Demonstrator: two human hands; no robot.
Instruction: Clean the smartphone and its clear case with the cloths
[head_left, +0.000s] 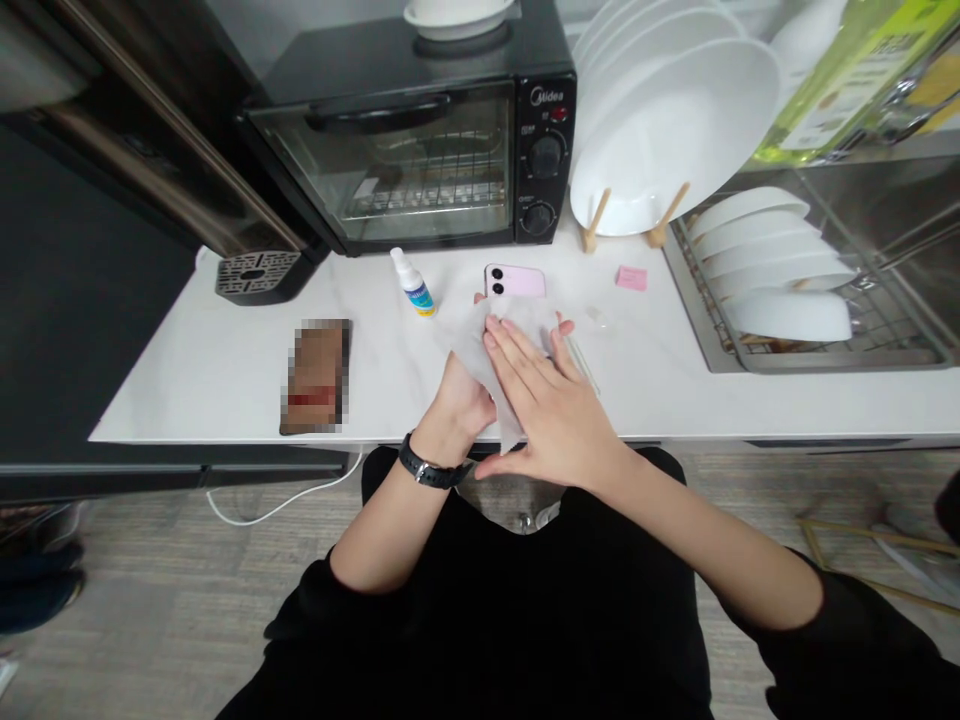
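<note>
Head view: white tissue [471, 342] pressed between both hands at the near side of the bench [660, 400]. Right hand [559, 405] on top, grip unclosed, fingers straight. Left hand [466, 394] beneath, fingers mostly covered; cannot tell its grip. From hands: pink phone [526, 282] twelve o'clock, spray bottle [415, 288] ten-thirty.

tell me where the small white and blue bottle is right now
In the head view, the small bottle is left of centre on the white counter, in front of the black toaster oven and left of the pink phone.
</note>
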